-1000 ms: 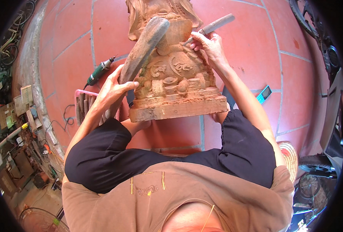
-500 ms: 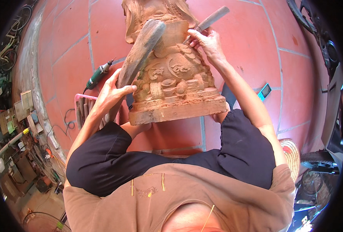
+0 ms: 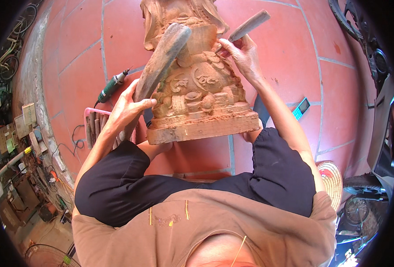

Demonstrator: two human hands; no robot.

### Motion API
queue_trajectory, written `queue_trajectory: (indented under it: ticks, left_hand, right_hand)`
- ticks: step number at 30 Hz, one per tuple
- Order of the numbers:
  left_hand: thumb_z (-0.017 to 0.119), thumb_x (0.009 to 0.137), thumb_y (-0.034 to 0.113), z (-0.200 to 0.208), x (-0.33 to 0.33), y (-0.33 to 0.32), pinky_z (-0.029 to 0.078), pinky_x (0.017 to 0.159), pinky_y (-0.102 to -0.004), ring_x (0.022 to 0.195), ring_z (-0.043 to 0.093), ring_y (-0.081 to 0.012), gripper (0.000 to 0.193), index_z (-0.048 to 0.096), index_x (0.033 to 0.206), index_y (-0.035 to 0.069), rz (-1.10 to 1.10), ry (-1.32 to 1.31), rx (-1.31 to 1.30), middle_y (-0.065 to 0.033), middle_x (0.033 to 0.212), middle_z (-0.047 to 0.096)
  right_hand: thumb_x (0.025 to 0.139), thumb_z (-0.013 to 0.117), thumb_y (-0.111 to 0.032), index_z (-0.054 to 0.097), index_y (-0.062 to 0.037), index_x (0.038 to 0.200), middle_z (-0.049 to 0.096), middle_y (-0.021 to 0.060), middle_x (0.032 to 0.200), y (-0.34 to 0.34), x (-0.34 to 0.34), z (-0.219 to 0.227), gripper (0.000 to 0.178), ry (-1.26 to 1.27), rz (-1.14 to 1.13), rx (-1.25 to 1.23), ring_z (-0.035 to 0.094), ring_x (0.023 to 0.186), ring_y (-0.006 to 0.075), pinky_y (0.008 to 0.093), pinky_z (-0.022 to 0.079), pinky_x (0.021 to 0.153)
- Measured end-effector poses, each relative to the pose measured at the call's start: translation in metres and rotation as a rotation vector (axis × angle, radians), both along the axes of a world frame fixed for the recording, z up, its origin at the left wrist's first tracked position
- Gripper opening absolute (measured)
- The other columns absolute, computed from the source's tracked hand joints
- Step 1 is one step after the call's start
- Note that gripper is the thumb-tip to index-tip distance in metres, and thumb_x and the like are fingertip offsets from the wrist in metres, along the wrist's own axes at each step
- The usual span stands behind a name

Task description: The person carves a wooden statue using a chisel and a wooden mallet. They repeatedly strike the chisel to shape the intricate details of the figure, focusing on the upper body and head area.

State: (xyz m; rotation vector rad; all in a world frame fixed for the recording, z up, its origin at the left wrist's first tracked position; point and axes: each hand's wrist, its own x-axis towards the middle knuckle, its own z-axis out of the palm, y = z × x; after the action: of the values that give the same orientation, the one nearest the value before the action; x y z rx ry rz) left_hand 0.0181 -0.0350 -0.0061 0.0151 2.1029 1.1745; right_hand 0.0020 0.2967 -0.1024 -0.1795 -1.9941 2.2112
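- On my feed the carved wooden statue (image 3: pixel 199 84) sits mid-view above the tiled floor (image 3: pixel 286 49), its plinth (image 3: pixel 203 127) nearest the wearer at six o'clock; I cannot tell whether it lies flat or is propped. Clock directions below run from its middle.
- At two o'clock, the right hand (image 3: pixel 245 57) pinches a chisel (image 3: pixel 250 25) low down, handle pointing outward; its cutting tip is too small for me to read.
- I judge that low pinch good for steering; I'd brace those fingertips against the wood and check the blade's angle before any blow.
- Between eight and nine o'clock, the left hand (image 3: pixel 128 107) grasps a club-shaped wooden mallet (image 3: pixel 163 60), whose thick end overlaps the statue's left edge in view; contact is unclear.
- I'd favour short, light taps in line with the chisel, since the raised relief looks easy to chip.
- Farther out: a green die grinder (image 3: pixel 111 87) at nine, a pink-rimmed basket (image 3: pixel 86 116) at eight, a mobile phone (image 3: pixel 301 109) between three and four, a woven hat (image 3: pixel 331 180) at four.
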Motion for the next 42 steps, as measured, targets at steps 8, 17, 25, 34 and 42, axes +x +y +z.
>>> queue_trajectory:
  ticks: [8,17,25,34,42]
  left_hand:
    - [0.076,0.076,0.027,0.002,0.001,0.001,0.040,0.101,-0.0353,0.116,0.054,-0.0204,0.074,0.047,0.140,0.003,-0.028,0.051,-0.043,-0.0110,0.126,0.059]
    - [0.077,0.075,0.025,0.003,0.003,0.004,0.041,0.100,-0.0360,0.116,0.054,-0.0200,0.076,0.046,0.140,0.003,0.010,0.044,-0.011,-0.0110,0.126,0.059]
    - [0.077,0.075,0.027,0.001,0.001,0.001,0.040,0.101,-0.0356,0.117,0.054,-0.0200,0.077,0.046,0.141,0.003,-0.024,0.037,-0.001,-0.0113,0.127,0.059]
    - [0.078,0.074,0.027,0.004,-0.002,0.003,0.040,0.103,-0.0362,0.120,0.053,-0.0211,0.080,0.044,0.143,0.003,-0.017,-0.002,-0.051,-0.0117,0.130,0.057]
    - [0.077,0.075,0.027,0.002,0.000,0.002,0.039,0.103,-0.0359,0.120,0.053,-0.0207,0.079,0.044,0.142,0.003,-0.038,0.027,-0.019,-0.0114,0.129,0.057]
  right_hand:
    - [0.090,0.070,-0.012,0.059,0.0025,0.097,0.069,0.0105,0.083,0.027,0.013,-0.012,0.019,-0.176,-0.008,0.038,0.068,0.068,0.0137,0.0253,0.056,0.060]
    - [0.090,0.070,-0.010,0.061,0.0019,0.099,0.070,0.0097,0.084,0.007,0.001,-0.012,0.017,-0.019,0.029,-0.057,0.069,0.072,0.0137,0.0256,0.057,0.063]
    - [0.090,0.068,-0.009,0.061,0.0044,0.097,0.069,0.0099,0.082,0.000,0.002,0.003,0.016,-0.044,-0.001,0.060,0.068,0.070,0.0128,0.0259,0.059,0.063]
    - [0.091,0.066,-0.006,0.061,0.0044,0.094,0.069,0.0109,0.081,0.013,0.004,0.004,0.012,-0.062,0.036,0.248,0.067,0.066,0.0114,0.0254,0.057,0.059]
    - [0.092,0.067,-0.010,0.062,0.0038,0.100,0.069,0.0092,0.083,0.010,-0.005,-0.010,0.016,0.046,0.061,0.089,0.069,0.077,0.0130,0.0274,0.061,0.068]
